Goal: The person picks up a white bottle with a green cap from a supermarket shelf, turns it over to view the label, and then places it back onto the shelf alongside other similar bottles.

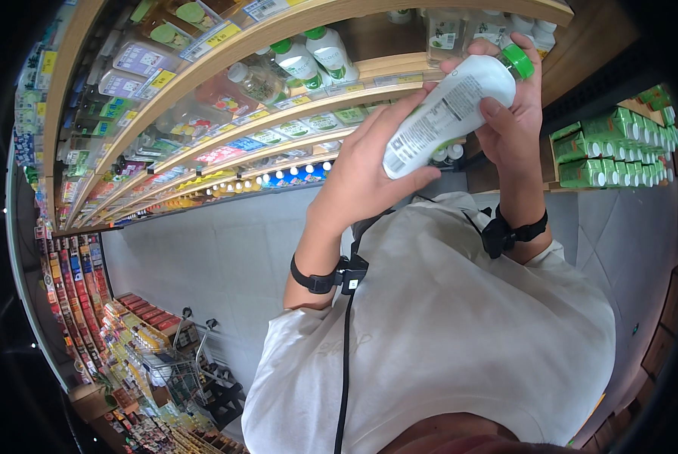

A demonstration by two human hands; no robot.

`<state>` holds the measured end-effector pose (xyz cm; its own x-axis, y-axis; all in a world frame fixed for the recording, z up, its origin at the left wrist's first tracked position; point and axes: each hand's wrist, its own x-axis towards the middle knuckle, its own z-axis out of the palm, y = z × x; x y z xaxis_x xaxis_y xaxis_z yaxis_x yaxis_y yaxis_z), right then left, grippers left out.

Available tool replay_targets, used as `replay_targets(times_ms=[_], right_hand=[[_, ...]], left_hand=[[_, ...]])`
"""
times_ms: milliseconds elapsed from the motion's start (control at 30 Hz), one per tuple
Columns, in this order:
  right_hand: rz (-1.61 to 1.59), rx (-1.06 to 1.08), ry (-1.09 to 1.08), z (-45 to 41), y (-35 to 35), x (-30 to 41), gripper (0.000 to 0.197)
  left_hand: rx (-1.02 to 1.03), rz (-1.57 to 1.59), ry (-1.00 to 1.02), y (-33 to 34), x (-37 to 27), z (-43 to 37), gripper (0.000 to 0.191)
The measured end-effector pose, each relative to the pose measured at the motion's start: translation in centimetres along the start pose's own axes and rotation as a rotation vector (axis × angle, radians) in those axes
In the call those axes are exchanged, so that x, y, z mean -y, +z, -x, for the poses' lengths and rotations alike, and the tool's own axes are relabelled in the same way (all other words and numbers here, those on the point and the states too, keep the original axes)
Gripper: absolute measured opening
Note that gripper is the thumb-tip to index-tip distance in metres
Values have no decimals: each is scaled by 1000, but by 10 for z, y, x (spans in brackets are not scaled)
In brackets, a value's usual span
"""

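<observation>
A white bottle with a green cap (449,116) lies tilted across both my hands, its printed back label facing up towards me. My left hand (367,153) is wrapped around the base end. Around the shoulder and neck, just below the cap, my right hand (506,113) grips it, with the thumb on the white body. Part of the bottle's lower side is hidden by my left fingers. Behind it, on a wooden shelf, stand similar white bottles with green caps (330,57). A clear bottle (445,37) is on the shelf beyond my right fingers.
Curved wooden shelves (316,17) full of drinks run along the far side and left. Green cartons with white caps (611,147) are stacked at right. A wire shopping cart (185,369) stands on the grey floor (214,255) at lower left, near stacked yellow bottles (146,335).
</observation>
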<state>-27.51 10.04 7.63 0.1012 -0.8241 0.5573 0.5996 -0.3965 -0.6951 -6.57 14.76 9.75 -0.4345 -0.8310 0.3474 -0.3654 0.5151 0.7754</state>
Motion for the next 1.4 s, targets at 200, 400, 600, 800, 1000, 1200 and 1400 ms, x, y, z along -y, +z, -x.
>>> replay_targets(times_ms=[200, 400, 600, 800, 1000, 1200, 1400], right_hand=[[-228, -11, 27, -5, 1, 6, 81], [-454, 3, 17, -10, 11, 15, 96], [-527, 191, -97, -12, -4, 2, 94], [-550, 155, -58, -9, -2, 3, 91], [-518, 164, -20, -12, -6, 2, 86], [-433, 194, -64, -16, 2, 9, 81], [-206, 213, -40, -9, 4, 10, 77]], left_hand=[[162, 547, -22, 11, 4, 4, 107], [257, 634, -5, 14, 7, 5, 119], [272, 653, 16, 16, 3, 4, 121], [268, 610, 43, 16, 3, 4, 123], [292, 673, 3, 15, 10, 5, 129], [282, 730, -37, 13, 3, 3, 113], [226, 637, -181, 17, 9, 6, 102]])
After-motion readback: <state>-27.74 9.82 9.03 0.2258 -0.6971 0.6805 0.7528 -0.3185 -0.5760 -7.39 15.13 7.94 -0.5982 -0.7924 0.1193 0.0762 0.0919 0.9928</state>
